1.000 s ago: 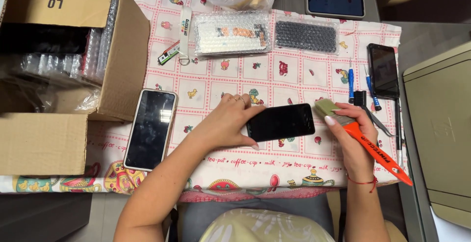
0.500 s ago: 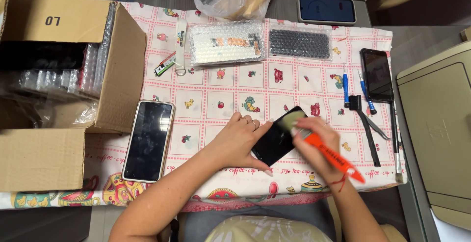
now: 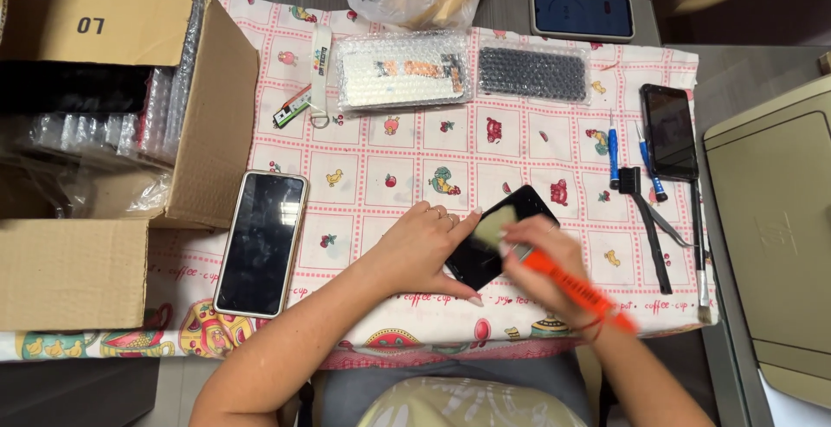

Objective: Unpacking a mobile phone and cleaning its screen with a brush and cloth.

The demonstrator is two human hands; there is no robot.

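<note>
My left hand rests flat on the patterned cloth and pins the lower left edge of a black phone that lies tilted. My right hand, blurred by motion, grips an orange tool and presses a small olive-green pad against the phone's dark glass. A red thread band circles my right wrist. Part of the phone is hidden under both hands.
Another black phone lies to the left, next to an open cardboard box with bubble-wrapped items. Two bubble-wrapped parts lie farther back, a third phone and small tools at right, a beige case beyond.
The phone has swung from lying sideways to a tilted position nearer me. My right hand has come over its screen with the green pad and orange tool, and is moving fast.
</note>
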